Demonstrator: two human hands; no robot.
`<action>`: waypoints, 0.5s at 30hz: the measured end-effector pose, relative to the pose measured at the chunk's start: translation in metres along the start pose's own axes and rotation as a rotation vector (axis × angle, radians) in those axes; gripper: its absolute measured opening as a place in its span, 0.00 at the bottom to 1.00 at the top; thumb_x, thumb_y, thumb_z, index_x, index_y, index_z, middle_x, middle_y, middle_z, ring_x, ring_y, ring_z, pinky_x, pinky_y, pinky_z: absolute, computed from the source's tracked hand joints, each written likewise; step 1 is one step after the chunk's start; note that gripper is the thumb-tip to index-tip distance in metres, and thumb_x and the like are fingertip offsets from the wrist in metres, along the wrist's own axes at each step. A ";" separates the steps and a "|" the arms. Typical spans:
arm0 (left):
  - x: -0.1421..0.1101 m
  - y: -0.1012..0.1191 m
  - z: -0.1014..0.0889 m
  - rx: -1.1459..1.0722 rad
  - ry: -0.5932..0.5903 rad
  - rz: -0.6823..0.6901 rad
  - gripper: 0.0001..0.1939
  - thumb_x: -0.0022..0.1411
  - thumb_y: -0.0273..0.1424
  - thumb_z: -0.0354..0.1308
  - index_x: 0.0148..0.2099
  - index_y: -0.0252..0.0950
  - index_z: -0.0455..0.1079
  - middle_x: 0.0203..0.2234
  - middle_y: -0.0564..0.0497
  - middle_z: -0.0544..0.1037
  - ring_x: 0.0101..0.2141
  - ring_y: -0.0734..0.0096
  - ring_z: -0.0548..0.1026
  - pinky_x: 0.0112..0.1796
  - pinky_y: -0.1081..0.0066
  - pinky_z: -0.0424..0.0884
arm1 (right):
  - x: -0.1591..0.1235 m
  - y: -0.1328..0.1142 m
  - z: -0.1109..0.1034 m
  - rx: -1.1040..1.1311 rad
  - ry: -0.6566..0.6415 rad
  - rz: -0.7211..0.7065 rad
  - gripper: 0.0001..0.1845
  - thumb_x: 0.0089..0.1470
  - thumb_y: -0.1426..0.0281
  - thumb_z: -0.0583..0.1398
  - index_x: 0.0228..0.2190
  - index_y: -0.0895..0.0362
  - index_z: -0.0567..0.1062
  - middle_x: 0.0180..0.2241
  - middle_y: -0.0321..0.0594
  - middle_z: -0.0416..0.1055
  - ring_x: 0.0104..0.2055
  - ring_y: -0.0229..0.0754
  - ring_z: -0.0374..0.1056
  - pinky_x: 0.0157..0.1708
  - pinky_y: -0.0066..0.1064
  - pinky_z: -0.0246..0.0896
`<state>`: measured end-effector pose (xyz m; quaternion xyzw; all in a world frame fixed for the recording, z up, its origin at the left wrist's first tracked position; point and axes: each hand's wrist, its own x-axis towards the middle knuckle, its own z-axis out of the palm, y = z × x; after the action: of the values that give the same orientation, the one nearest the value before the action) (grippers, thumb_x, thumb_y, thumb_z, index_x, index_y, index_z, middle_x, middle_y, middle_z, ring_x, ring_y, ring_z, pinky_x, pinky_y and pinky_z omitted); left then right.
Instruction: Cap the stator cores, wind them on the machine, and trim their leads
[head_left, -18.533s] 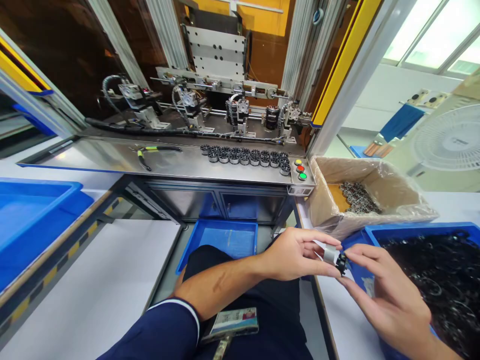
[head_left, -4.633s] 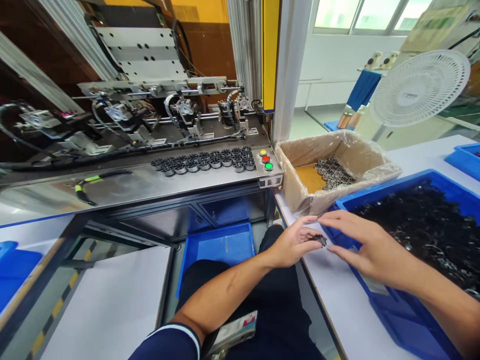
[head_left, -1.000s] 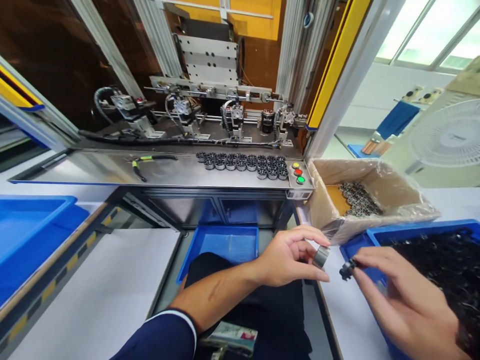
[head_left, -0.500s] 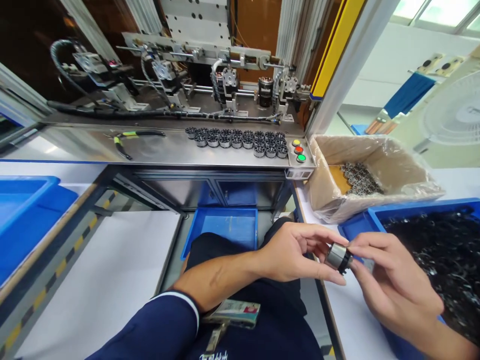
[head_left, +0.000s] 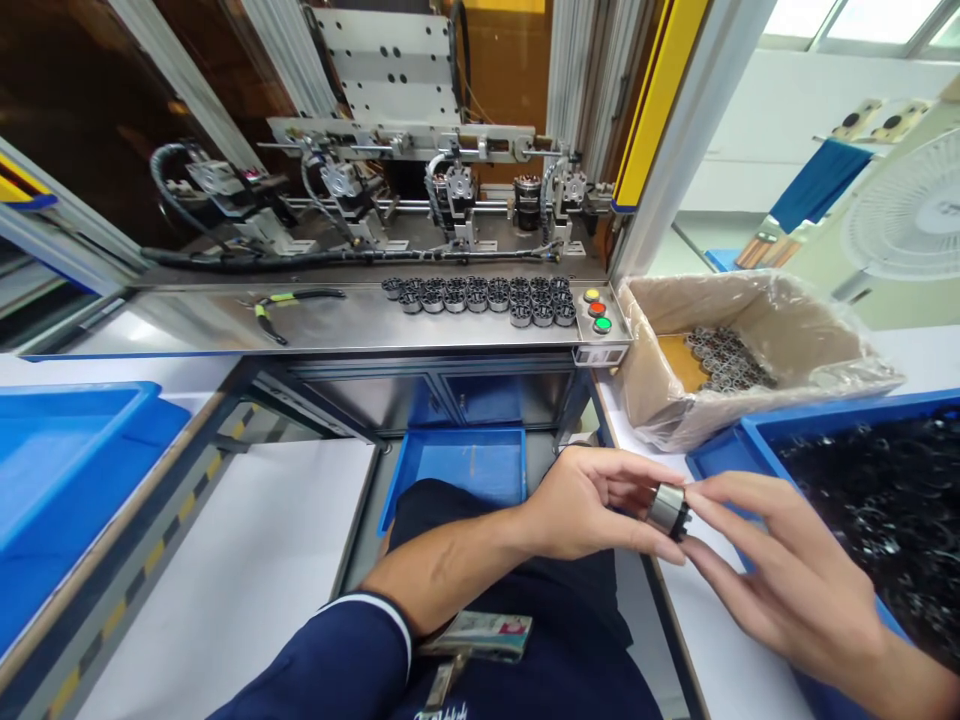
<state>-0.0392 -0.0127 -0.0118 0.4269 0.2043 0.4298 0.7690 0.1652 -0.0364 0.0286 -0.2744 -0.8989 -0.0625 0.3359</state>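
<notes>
My left hand (head_left: 574, 505) grips a small motor stator core (head_left: 666, 507), a silvery steel cylinder with a black toothed plastic end piece on its right side. The fingers of my right hand (head_left: 795, 565) are at that black end, thumb below and forefinger above, touching its rim. Both hands are over the right-hand table edge. Beyond my right hand, a blue bin (head_left: 757, 450) is full of black plastic pieces (head_left: 877, 490). The core's left end is hidden within my left hand.
On the steel ledge (head_left: 187, 320) stand rows of similar cores (head_left: 476, 295), with cutters (head_left: 279, 310) to their left and coloured buttons (head_left: 598, 310) to their right. A plastic-lined box (head_left: 652, 390) holds metal cores. Blue trays (head_left: 75, 430) are at left; another blue tray (head_left: 461, 450) is below the machine.
My right fingers have closed further round the black end piece, which sits nearer the steel body. The view has tilted slightly, shifting the machine down.
</notes>
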 end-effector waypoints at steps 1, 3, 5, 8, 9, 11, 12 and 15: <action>0.000 -0.001 0.000 -0.009 -0.006 -0.003 0.35 0.29 0.28 0.80 0.46 0.33 0.79 0.34 0.48 0.83 0.35 0.66 0.81 0.43 0.64 0.77 | 0.000 -0.001 0.001 -0.005 -0.002 -0.010 0.27 0.56 0.80 0.63 0.56 0.58 0.68 0.45 0.47 0.70 0.47 0.45 0.70 0.45 0.36 0.71; -0.001 -0.005 0.000 -0.021 -0.031 0.010 0.36 0.30 0.27 0.80 0.47 0.34 0.79 0.35 0.48 0.83 0.36 0.66 0.81 0.44 0.64 0.77 | -0.001 -0.003 0.004 -0.014 -0.003 -0.021 0.26 0.56 0.80 0.62 0.56 0.58 0.69 0.44 0.47 0.70 0.47 0.45 0.70 0.45 0.36 0.71; -0.002 -0.008 0.001 -0.020 -0.058 0.042 0.33 0.38 0.28 0.78 0.50 0.35 0.77 0.37 0.47 0.82 0.38 0.66 0.81 0.45 0.63 0.77 | 0.001 -0.006 0.006 -0.038 0.011 -0.026 0.27 0.55 0.81 0.63 0.56 0.59 0.69 0.45 0.48 0.70 0.48 0.45 0.69 0.45 0.37 0.71; -0.005 -0.008 0.002 0.043 -0.070 0.117 0.26 0.57 0.32 0.69 0.58 0.39 0.73 0.45 0.44 0.80 0.43 0.66 0.80 0.49 0.63 0.75 | 0.006 0.006 -0.002 -0.058 0.004 -0.027 0.29 0.54 0.78 0.65 0.57 0.59 0.69 0.47 0.50 0.71 0.49 0.46 0.70 0.47 0.38 0.71; -0.005 -0.007 0.001 0.085 -0.065 0.146 0.24 0.61 0.32 0.65 0.59 0.41 0.72 0.50 0.43 0.78 0.45 0.65 0.79 0.49 0.64 0.75 | 0.007 0.017 -0.009 -0.073 0.016 0.016 0.28 0.55 0.76 0.66 0.56 0.58 0.70 0.47 0.50 0.72 0.49 0.46 0.70 0.48 0.38 0.70; -0.003 -0.004 -0.003 0.163 -0.039 0.189 0.21 0.63 0.34 0.63 0.58 0.41 0.73 0.53 0.42 0.74 0.44 0.65 0.78 0.46 0.66 0.76 | 0.002 0.054 -0.032 -0.168 0.061 0.225 0.23 0.56 0.68 0.67 0.53 0.57 0.73 0.46 0.48 0.74 0.46 0.45 0.72 0.48 0.37 0.69; 0.000 -0.003 -0.006 0.186 -0.018 0.184 0.20 0.63 0.34 0.63 0.57 0.39 0.74 0.52 0.41 0.75 0.42 0.65 0.78 0.44 0.67 0.76 | -0.004 0.077 -0.046 -0.259 0.087 0.399 0.21 0.56 0.64 0.66 0.50 0.59 0.76 0.44 0.47 0.76 0.42 0.43 0.73 0.48 0.36 0.68; 0.011 -0.003 -0.012 0.196 0.073 0.067 0.22 0.62 0.38 0.63 0.55 0.33 0.74 0.42 0.41 0.79 0.36 0.67 0.79 0.35 0.69 0.75 | -0.041 0.149 -0.077 -0.420 -0.079 0.752 0.28 0.59 0.52 0.59 0.37 0.67 0.80 0.28 0.44 0.75 0.26 0.37 0.71 0.27 0.30 0.64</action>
<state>-0.0400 0.0015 -0.0198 0.4906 0.2589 0.4485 0.7008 0.3137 0.0478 0.0507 -0.6475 -0.7161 -0.1070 0.2376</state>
